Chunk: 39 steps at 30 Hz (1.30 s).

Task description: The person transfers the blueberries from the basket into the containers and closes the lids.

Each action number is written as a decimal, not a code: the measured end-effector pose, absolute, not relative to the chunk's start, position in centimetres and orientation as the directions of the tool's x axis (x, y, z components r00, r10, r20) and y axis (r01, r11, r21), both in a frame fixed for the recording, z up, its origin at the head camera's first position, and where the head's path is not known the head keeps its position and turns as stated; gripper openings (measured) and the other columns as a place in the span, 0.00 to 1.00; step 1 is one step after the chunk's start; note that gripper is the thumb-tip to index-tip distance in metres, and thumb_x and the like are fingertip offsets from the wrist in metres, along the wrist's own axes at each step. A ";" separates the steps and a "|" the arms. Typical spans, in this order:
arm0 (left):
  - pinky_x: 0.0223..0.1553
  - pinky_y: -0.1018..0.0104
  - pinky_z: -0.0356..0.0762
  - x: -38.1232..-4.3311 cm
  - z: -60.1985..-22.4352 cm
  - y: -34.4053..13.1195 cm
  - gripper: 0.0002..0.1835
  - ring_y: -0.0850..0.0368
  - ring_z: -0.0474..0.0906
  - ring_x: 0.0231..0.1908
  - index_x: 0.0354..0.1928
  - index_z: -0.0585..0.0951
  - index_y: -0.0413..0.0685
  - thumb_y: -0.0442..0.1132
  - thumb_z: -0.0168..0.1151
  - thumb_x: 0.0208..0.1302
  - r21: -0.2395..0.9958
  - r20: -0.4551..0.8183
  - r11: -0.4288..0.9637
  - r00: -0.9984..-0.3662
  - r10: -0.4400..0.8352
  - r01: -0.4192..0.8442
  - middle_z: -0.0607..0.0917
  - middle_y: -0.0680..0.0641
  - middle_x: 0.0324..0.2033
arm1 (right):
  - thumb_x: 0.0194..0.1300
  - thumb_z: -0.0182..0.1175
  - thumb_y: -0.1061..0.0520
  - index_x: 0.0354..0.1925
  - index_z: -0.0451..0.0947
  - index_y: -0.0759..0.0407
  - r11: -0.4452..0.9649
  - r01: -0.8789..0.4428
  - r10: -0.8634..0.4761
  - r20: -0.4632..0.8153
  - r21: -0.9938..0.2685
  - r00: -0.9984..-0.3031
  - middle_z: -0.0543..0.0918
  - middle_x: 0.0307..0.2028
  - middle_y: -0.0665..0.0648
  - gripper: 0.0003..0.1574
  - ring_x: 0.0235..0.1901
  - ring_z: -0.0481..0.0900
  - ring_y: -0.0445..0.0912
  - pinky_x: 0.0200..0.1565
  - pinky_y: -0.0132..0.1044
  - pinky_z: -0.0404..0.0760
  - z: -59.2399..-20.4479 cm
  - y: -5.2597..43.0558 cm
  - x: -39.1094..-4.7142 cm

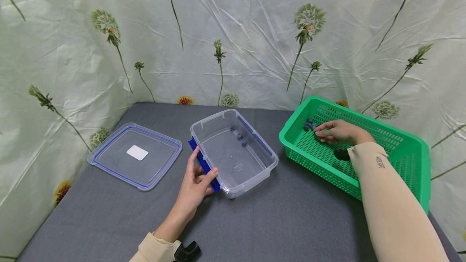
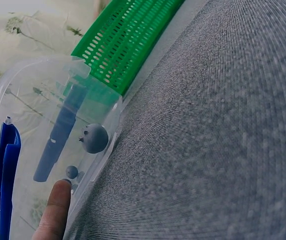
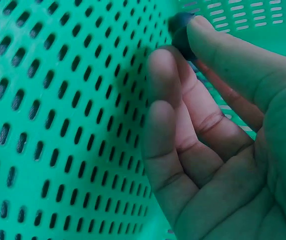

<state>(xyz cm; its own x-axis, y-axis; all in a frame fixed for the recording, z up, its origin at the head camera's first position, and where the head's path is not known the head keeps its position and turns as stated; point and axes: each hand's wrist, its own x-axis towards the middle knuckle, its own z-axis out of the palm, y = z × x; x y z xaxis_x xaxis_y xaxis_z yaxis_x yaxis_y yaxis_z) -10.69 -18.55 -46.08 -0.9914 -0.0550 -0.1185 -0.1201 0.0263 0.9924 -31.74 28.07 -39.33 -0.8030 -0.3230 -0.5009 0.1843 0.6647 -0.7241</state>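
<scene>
My left hand (image 1: 196, 183) holds the clear plastic food container (image 1: 255, 182) at its near left side, thumb by the rim and the other fingers at the blue latch (image 1: 204, 161). Several blueberries (image 1: 240, 136) lie on the container's floor; through its wall, the left wrist view shows a blueberry (image 2: 94, 138) large and close. My right hand (image 1: 340, 130) reaches into the green perforated basket (image 1: 386, 137). Its thumb and fingertips pinch a dark blueberry (image 3: 182, 42), partly hidden by the thumb. Other blueberries (image 1: 307, 126) sit by those fingers in the basket's left corner.
The clear lid (image 1: 116, 165) with a blue seal and white label (image 1: 137, 153) lies flat to the container's left. Grey cloth (image 1: 251, 225) covers the table. A flower-printed curtain (image 1: 255, 64) hangs behind. The basket stands right of the container.
</scene>
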 end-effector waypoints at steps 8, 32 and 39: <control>0.47 0.53 0.92 -10.6 -45.9 -18.5 0.49 0.52 0.86 0.52 0.85 0.47 0.82 0.46 0.68 0.77 0.992 -0.117 0.032 -0.991 -0.062 -0.119 0.72 0.36 0.63 | 0.83 0.59 0.53 0.74 0.69 0.70 0.624 0.180 -0.348 -0.477 -0.760 -0.807 0.88 0.46 0.45 0.32 0.44 0.87 0.37 0.47 0.33 0.85 -38.6 27.5 -31.9; 0.48 0.50 0.91 -10.5 -46.0 -18.5 0.49 0.51 0.85 0.53 0.85 0.47 0.83 0.47 0.68 0.77 0.993 -0.114 0.035 -0.992 -0.062 -0.117 0.72 0.35 0.64 | 0.83 0.60 0.53 0.74 0.68 0.69 0.531 0.073 -0.419 -0.336 -0.844 -0.844 0.84 0.34 0.46 0.32 0.31 0.75 0.40 0.41 0.35 0.78 -35.4 24.5 -32.0; 0.48 0.50 0.91 -10.4 -46.0 -18.5 0.49 0.50 0.85 0.54 0.85 0.47 0.83 0.48 0.68 0.77 0.992 -0.115 0.045 -0.991 -0.064 -0.118 0.72 0.35 0.64 | 0.83 0.59 0.52 0.73 0.70 0.67 0.532 0.022 -0.440 -0.299 -0.846 -0.846 0.80 0.30 0.45 0.30 0.31 0.73 0.40 0.40 0.34 0.77 -34.4 23.1 -31.9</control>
<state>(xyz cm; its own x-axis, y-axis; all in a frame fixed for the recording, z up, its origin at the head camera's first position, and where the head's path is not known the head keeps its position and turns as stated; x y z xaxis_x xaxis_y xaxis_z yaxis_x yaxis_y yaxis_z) -10.44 -18.49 -46.00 -0.9913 -0.0645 -0.1146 -0.1176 0.0450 0.9920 -31.88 23.09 -34.40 -0.8464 -0.4405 -0.2992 0.0220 0.5325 -0.8461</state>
